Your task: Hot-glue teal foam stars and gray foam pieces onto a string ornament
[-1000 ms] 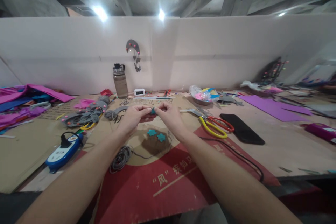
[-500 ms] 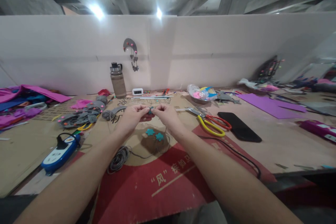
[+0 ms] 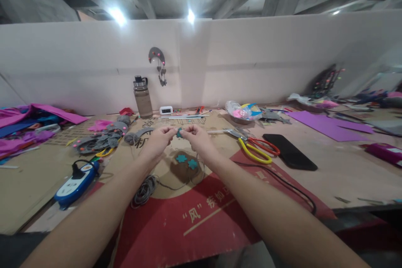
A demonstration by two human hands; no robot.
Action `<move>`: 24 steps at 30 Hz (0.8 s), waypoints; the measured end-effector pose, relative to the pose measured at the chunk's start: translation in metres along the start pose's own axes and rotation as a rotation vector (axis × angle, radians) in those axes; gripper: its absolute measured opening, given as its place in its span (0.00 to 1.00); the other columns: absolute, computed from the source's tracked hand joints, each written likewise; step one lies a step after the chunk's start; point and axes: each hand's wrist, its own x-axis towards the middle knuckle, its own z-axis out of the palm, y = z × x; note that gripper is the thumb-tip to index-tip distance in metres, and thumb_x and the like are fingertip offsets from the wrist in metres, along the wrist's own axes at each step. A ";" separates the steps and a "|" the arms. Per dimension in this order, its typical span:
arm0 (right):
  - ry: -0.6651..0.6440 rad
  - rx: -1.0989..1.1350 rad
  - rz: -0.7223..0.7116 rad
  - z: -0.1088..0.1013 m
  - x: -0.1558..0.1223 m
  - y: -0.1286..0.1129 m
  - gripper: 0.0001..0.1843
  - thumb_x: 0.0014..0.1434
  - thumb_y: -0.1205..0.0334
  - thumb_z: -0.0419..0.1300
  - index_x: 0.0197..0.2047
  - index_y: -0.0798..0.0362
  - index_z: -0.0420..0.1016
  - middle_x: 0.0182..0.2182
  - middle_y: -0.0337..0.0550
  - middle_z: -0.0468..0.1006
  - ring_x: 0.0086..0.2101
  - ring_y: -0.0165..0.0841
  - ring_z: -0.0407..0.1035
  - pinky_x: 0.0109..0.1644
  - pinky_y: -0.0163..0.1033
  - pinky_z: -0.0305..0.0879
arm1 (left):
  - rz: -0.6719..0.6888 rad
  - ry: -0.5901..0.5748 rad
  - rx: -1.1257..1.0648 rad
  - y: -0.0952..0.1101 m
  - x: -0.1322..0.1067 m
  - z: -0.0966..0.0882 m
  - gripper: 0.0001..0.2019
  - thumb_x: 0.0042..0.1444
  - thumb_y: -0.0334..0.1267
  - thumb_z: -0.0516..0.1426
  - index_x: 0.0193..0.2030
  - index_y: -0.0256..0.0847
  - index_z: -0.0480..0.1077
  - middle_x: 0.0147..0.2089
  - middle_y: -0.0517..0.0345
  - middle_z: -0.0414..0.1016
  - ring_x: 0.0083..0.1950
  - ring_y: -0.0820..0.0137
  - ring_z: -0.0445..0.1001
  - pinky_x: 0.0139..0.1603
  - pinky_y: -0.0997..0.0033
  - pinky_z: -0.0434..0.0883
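Observation:
A small teal felt flower point(image 3: 179, 132) is pinched above the cardboard between my two hands. My left hand point(image 3: 161, 139) has its thumb and fingers closed at the flower's left edge. From the other side, my right hand point(image 3: 195, 136) grips the flower between thumb and forefinger. Two more teal felt flowers lie below on the cardboard, a left one point(image 3: 181, 158) and a right one point(image 3: 192, 164). Grey cord runs from a loose coil point(image 3: 145, 190) past these flowers and up toward my right hand. Whether it passes through the held flower is too small to tell.
Scissors point(image 3: 254, 150) with red and yellow handles and a black phone point(image 3: 289, 151) lie to the right. A blue-white power strip point(image 3: 77, 184) and grey felt pieces point(image 3: 100, 138) are on the left. A bottle point(image 3: 143, 100) and a bowl of bags point(image 3: 242, 113) stand behind.
My fingertips have drawn slightly apart, so more of the held teal flower shows between them. The whole view has shifted a little; the things on the table lie as before.

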 end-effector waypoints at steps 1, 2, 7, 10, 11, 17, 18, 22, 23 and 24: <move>-0.029 0.061 0.049 0.001 -0.001 0.000 0.12 0.47 0.54 0.59 0.27 0.51 0.61 0.15 0.27 0.57 0.16 0.22 0.48 0.20 0.30 0.44 | -0.019 -0.023 -0.044 0.000 0.000 0.000 0.11 0.45 0.43 0.60 0.27 0.35 0.71 0.18 0.65 0.61 0.18 0.81 0.55 0.17 0.80 0.50; -0.056 0.113 0.095 0.002 -0.003 0.000 0.13 0.47 0.53 0.59 0.27 0.51 0.60 0.15 0.26 0.55 0.15 0.22 0.46 0.19 0.30 0.42 | -0.036 -0.049 -0.089 0.000 0.000 0.000 0.11 0.45 0.42 0.60 0.26 0.35 0.70 0.17 0.66 0.59 0.17 0.81 0.53 0.16 0.80 0.49; -0.089 0.160 0.127 0.006 -0.004 0.003 0.13 0.48 0.54 0.59 0.27 0.50 0.59 0.14 0.26 0.54 0.14 0.22 0.47 0.17 0.30 0.39 | -0.099 -0.105 -0.225 0.004 -0.003 0.002 0.08 0.48 0.38 0.59 0.27 0.35 0.67 0.17 0.64 0.65 0.16 0.82 0.60 0.13 0.83 0.49; -0.066 0.121 0.098 0.006 -0.002 0.005 0.12 0.48 0.55 0.59 0.28 0.51 0.60 0.14 0.27 0.56 0.15 0.22 0.48 0.18 0.30 0.41 | -0.127 -0.089 -0.317 0.005 -0.004 0.004 0.04 0.49 0.33 0.59 0.29 0.34 0.68 0.25 0.57 0.72 0.22 0.79 0.70 0.16 0.84 0.61; -0.057 0.112 0.092 0.005 -0.001 0.005 0.11 0.48 0.56 0.59 0.29 0.51 0.60 0.14 0.27 0.56 0.15 0.22 0.49 0.18 0.30 0.41 | -0.131 -0.085 -0.346 0.005 -0.004 0.004 0.03 0.49 0.31 0.58 0.30 0.33 0.69 0.26 0.56 0.73 0.24 0.78 0.72 0.18 0.84 0.64; -0.118 0.080 0.114 0.002 0.001 0.005 0.08 0.50 0.58 0.56 0.31 0.51 0.61 0.18 0.28 0.57 0.15 0.21 0.48 0.18 0.29 0.41 | -0.112 0.035 -0.506 0.007 -0.002 0.003 0.02 0.51 0.26 0.56 0.29 0.31 0.69 0.27 0.51 0.76 0.29 0.72 0.76 0.32 0.76 0.74; -0.137 0.055 0.115 0.002 0.001 0.006 0.07 0.51 0.59 0.55 0.31 0.51 0.61 0.18 0.28 0.57 0.15 0.22 0.48 0.18 0.29 0.42 | -0.108 0.057 -0.524 0.008 -0.001 0.002 0.03 0.51 0.26 0.56 0.28 0.31 0.69 0.28 0.50 0.76 0.30 0.71 0.77 0.33 0.75 0.75; -0.197 -0.221 -0.009 0.001 0.004 0.014 0.05 0.52 0.63 0.54 0.27 0.52 0.62 0.18 0.30 0.60 0.19 0.23 0.54 0.23 0.30 0.49 | -0.101 0.104 -0.559 0.008 0.002 -0.003 0.04 0.52 0.25 0.55 0.27 0.32 0.67 0.30 0.46 0.77 0.34 0.69 0.77 0.34 0.75 0.75; -0.215 -0.315 -0.057 0.000 0.005 0.015 0.05 0.52 0.64 0.54 0.26 0.53 0.64 0.19 0.32 0.63 0.21 0.24 0.56 0.25 0.30 0.50 | -0.099 0.109 -0.561 0.008 0.002 -0.004 0.04 0.52 0.25 0.55 0.27 0.32 0.67 0.31 0.45 0.77 0.34 0.69 0.77 0.35 0.75 0.75; -0.237 -0.405 -0.097 -0.003 0.005 0.014 0.05 0.52 0.63 0.55 0.26 0.53 0.65 0.20 0.33 0.65 0.22 0.25 0.58 0.26 0.31 0.51 | -0.094 0.113 -0.561 0.008 0.003 -0.005 0.04 0.52 0.26 0.55 0.28 0.32 0.67 0.31 0.45 0.77 0.34 0.69 0.78 0.35 0.75 0.75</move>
